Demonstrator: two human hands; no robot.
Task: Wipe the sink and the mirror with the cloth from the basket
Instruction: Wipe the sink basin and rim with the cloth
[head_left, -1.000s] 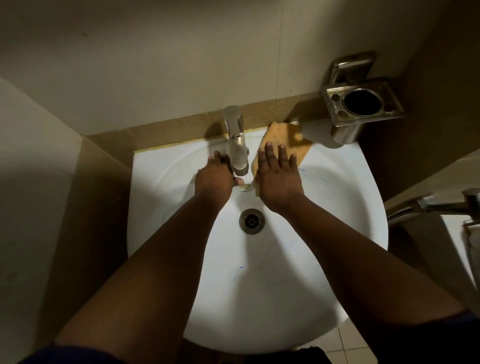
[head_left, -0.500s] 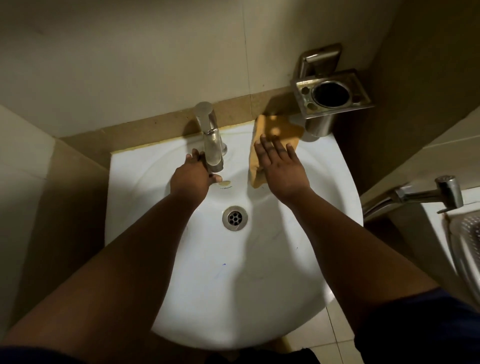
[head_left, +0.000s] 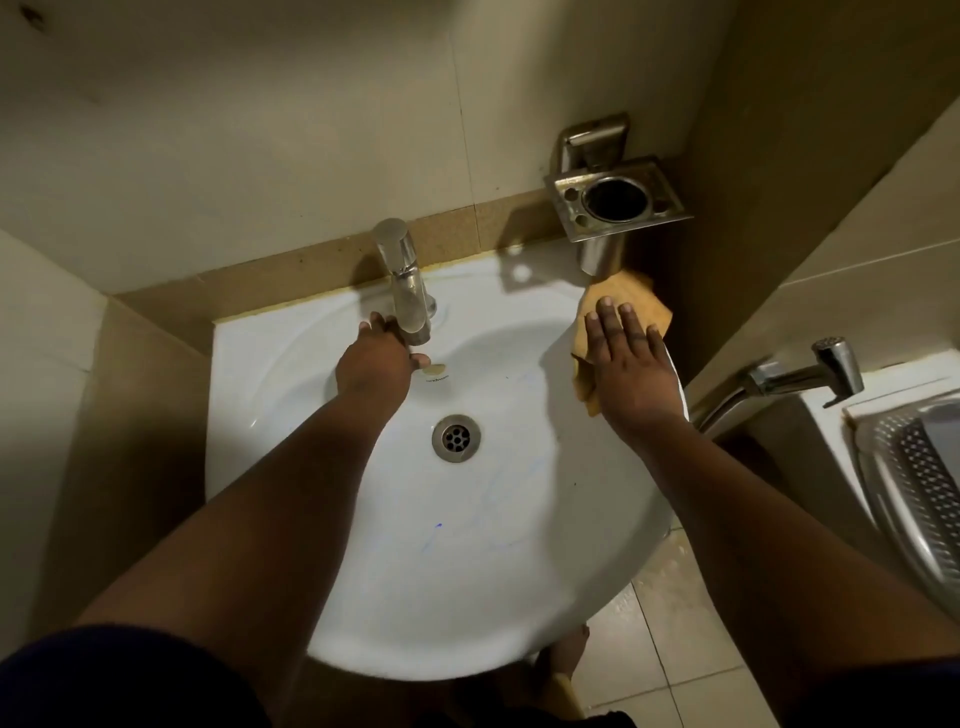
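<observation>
With the right hand (head_left: 631, 374) pressed flat on the orange cloth (head_left: 626, 301) at the sink (head_left: 363, 571) rim, keep even pressure while the left hand (head_left: 371, 366) grips the tap (head_left: 405, 291).

A: Where does the cloth (head_left: 631, 299) lie?

B: The orange cloth lies crumpled over the sink's back right rim, pressed flat under a palm.

A: And the sink (head_left: 467, 545)?

B: It is a white, round basin with faint blue streaks and a steel drain at its middle.
</observation>
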